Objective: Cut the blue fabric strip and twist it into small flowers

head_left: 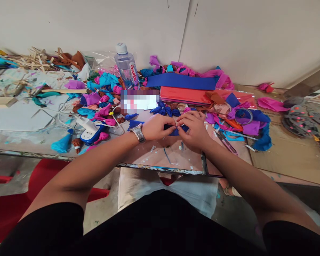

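Both hands meet over the near part of the table. My left hand, with a metal watch at the wrist, pinches a small piece of dark blue crepe paper. On the same piece, the fingers of my right hand are closed from the other side. Fingers cover much of the paper, so its shape is partly hidden. Just beyond the hands lie crumpled dark blue pieces and a small tape roll. A blurred-out phone-like rectangle lies past my left hand.
A water bottle stands at the back. Folded blue paper and red sheets lie beside coloured scraps. A blue-and-white power strip with a cable is at left, a utility knife at right. Wood sticks are piled far left.
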`<action>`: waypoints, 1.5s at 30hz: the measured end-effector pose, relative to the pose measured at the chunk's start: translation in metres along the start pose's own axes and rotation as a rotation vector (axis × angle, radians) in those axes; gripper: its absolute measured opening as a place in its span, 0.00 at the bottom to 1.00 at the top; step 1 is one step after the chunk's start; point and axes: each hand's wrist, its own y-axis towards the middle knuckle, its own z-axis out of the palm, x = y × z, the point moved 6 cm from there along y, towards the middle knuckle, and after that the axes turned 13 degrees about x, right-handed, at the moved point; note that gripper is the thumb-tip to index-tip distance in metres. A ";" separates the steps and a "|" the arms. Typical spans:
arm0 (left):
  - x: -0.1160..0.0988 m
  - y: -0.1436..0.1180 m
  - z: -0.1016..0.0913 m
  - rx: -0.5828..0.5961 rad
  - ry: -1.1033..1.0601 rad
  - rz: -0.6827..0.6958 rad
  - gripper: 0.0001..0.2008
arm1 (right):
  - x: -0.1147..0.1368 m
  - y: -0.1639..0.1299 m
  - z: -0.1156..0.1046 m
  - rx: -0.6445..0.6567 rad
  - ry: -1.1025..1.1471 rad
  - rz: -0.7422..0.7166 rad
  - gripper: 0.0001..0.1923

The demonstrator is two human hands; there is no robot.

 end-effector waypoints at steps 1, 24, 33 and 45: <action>-0.001 0.000 0.000 0.003 0.005 0.006 0.13 | 0.000 0.000 0.000 -0.007 0.002 0.005 0.04; 0.007 0.001 -0.002 0.135 -0.092 -0.111 0.14 | -0.007 0.001 0.005 0.015 0.012 -0.015 0.09; 0.013 0.002 0.000 0.201 -0.324 -0.166 0.12 | -0.003 0.000 0.005 0.006 -0.005 -0.080 0.09; 0.021 0.003 0.002 0.167 -0.526 -0.187 0.18 | 0.005 -0.002 -0.002 0.036 -0.076 -0.110 0.09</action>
